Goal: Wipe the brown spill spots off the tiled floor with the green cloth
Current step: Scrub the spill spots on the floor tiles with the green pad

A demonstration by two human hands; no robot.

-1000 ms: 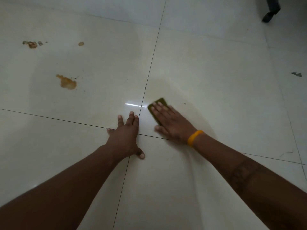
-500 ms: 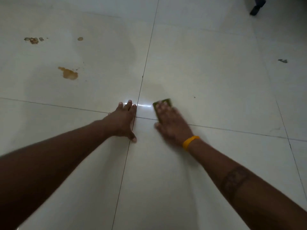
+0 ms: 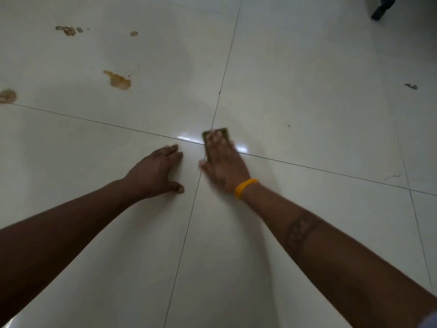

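Observation:
My right hand (image 3: pixel 224 165) lies flat with straight fingers on the green cloth (image 3: pixel 223 133), pressing it to the pale floor where four tiles meet. Only the cloth's far edge and left side show past the fingers. My left hand (image 3: pixel 157 172) rests palm down on the tile just left of the seam, holding nothing. Brown spill spots sit far to the upper left: a large one (image 3: pixel 117 80), a small round one (image 3: pixel 134 33), a cluster (image 3: pixel 68 30), and one at the left edge (image 3: pixel 7 95).
A dark object (image 3: pixel 382 7) stands at the top right corner. A small grey mark (image 3: pixel 411 86) lies on the right tile. Dark grout lines (image 3: pixel 220 91) cross under the hands. A bright light reflection glints beside the cloth.
My right hand has slid the cloth left along the floor onto the tile junction. The left hand stayed planted. The view shifted, bringing a further brown spot in at the left edge.

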